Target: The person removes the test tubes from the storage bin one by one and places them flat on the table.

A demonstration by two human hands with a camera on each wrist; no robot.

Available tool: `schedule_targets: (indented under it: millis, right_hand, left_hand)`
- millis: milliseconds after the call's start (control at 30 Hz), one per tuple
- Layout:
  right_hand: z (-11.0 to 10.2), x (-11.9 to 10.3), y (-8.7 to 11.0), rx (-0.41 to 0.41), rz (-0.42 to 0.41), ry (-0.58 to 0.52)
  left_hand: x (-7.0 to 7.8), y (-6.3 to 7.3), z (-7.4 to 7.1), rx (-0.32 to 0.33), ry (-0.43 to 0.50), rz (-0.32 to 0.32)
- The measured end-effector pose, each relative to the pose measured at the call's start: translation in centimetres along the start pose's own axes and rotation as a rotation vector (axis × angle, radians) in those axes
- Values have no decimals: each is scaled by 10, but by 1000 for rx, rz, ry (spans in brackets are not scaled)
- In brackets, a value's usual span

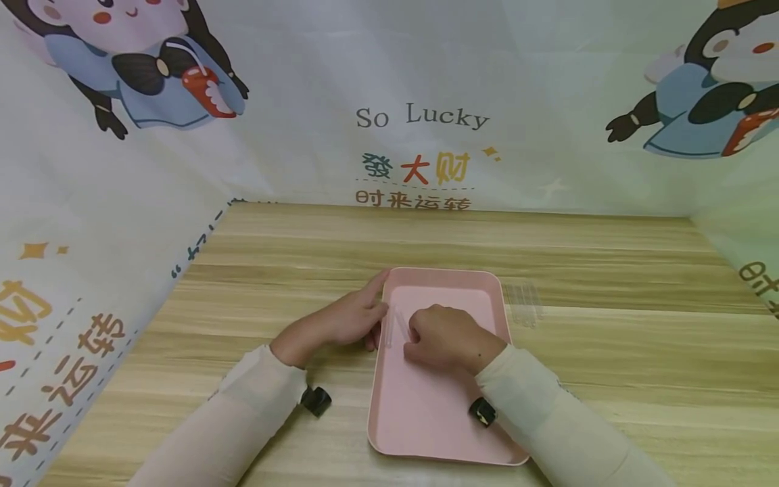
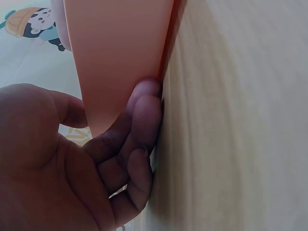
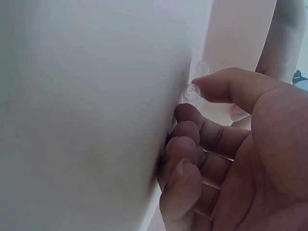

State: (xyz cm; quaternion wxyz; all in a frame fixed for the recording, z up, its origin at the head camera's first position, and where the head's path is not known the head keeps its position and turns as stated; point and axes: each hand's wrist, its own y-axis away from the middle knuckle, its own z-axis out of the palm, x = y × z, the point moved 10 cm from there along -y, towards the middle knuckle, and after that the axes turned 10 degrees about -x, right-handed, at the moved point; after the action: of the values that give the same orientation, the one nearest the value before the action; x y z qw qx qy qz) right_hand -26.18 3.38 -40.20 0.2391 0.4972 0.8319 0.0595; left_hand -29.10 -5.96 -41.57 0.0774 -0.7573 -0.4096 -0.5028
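A pink tray (image 1: 447,419) lies lengthwise on the table. My left hand (image 1: 347,319) holds it by the left side, the thumb at the rim and curled fingers (image 2: 147,118) against the outer wall. Over the tray, my right hand (image 1: 453,338) pinches a clear test tube (image 3: 191,92) between thumb and index finger, its rounded end showing in the right wrist view. The other fingers curl down close to the tray floor. Another clear tube (image 1: 389,330) lies along the tray's left wall, beside the held one.
Several clear tubes (image 1: 525,304) lie side by side on the wooden table (image 1: 608,379), just right of the tray. A printed cloth backdrop (image 1: 541,88) walls the table at the back and both sides. Each wrist carries a small black camera.
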Motion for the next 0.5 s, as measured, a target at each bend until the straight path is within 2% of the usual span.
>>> schedule_targets:
  millis: [500]
  right_hand:
    - [-2,2,1,4,17,-14]
  left_hand:
    - [-1,1,-1,2,-2,-5]
